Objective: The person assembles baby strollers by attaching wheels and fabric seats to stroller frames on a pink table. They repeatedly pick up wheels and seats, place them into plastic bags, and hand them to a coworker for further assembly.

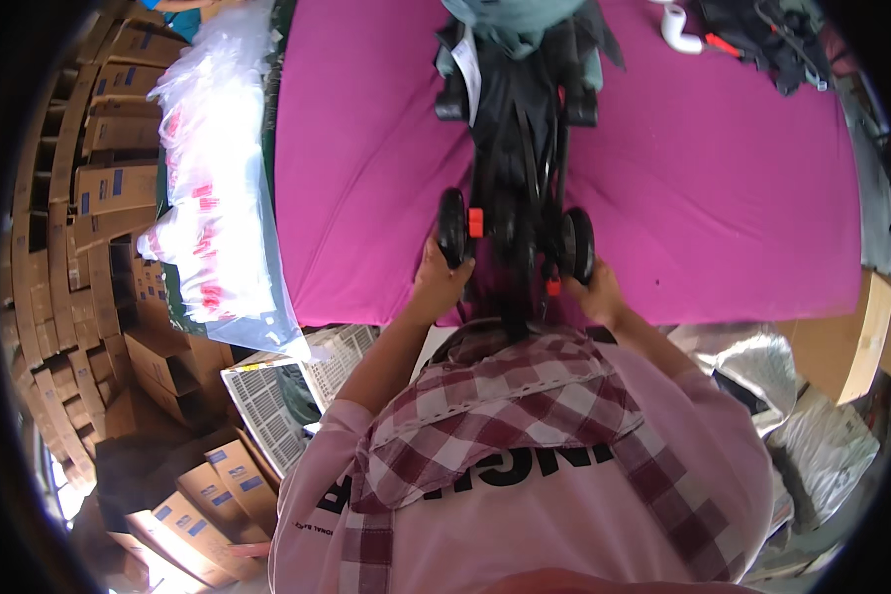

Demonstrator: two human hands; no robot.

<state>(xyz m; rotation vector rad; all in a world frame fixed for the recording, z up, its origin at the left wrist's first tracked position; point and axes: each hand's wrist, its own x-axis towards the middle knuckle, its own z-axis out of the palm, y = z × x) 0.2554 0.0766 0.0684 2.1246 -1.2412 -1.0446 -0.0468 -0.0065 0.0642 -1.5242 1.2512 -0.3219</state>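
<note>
A folded stroller (520, 148) lies lengthwise on a table spread with magenta cloth (366, 148), its wheels toward me. My left hand (440, 284) grips the lower part of the black left wheel (451, 226), thumb on the inner side. Over on the other side, my right hand (597, 294) is closed on the right wheel (577, 244); its fingertips are partly hidden behind the wheel. One red-orange tab (476, 222) sits beside the left wheel, and another red tab (553, 287) is low near my right hand. Grey-green fabric (515, 22) covers the stroller's far end.
Clear plastic bags (213, 198) with red print are piled along the table's left side. A white curved part (677, 30) and black straps and fabric (767, 40) lie at the far right. Cardboard boxes (119, 188) stack up on the left; an open carton (851, 337) stands right.
</note>
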